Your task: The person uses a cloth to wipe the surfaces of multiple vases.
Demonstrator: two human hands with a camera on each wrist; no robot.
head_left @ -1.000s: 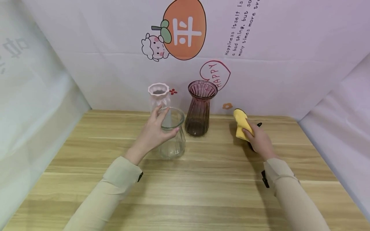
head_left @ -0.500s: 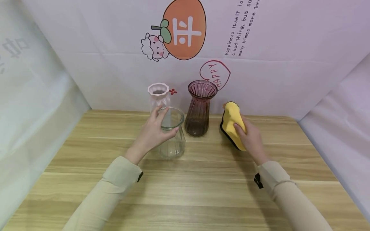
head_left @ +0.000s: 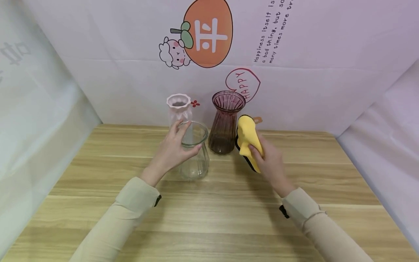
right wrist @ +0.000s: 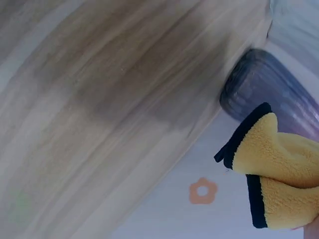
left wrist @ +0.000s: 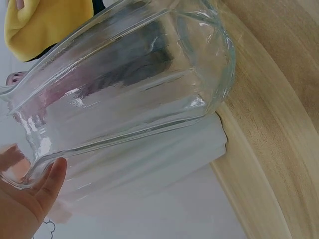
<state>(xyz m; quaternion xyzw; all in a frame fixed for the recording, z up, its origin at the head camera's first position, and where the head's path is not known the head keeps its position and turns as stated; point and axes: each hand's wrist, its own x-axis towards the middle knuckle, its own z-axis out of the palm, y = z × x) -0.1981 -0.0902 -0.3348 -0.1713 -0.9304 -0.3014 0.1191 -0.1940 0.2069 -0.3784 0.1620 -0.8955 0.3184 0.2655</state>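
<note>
A clear glass vase (head_left: 194, 163) stands upright on the wooden table. My left hand (head_left: 171, 151) grips its neck, thumb on the near side and fingers round the far rim; the left wrist view shows fingers at the flared lip (left wrist: 37, 174). In my right hand (head_left: 270, 160) is a folded yellow cleaning cloth (head_left: 248, 134) with black edging, pinched between thumb and fingers. The cloth is held up just right of the purple ribbed vase (head_left: 224, 127) and overlaps its edge in the right wrist view. A white vase (head_left: 180, 109) stands behind the clear one, partly hidden.
A white printed cloth backdrop (head_left: 131, 91) rises along the table's back edge, close behind the white and purple vases. White fabric also hangs at the left (head_left: 42, 109) and right (head_left: 376, 120). The wooden table (head_left: 212, 225) extends in front of the vases.
My right hand has carried the yellow cloth leftward from the table's right side to beside the purple vase, and the cloth has spread open somewhat. My left hand and the clear vase have stayed put.
</note>
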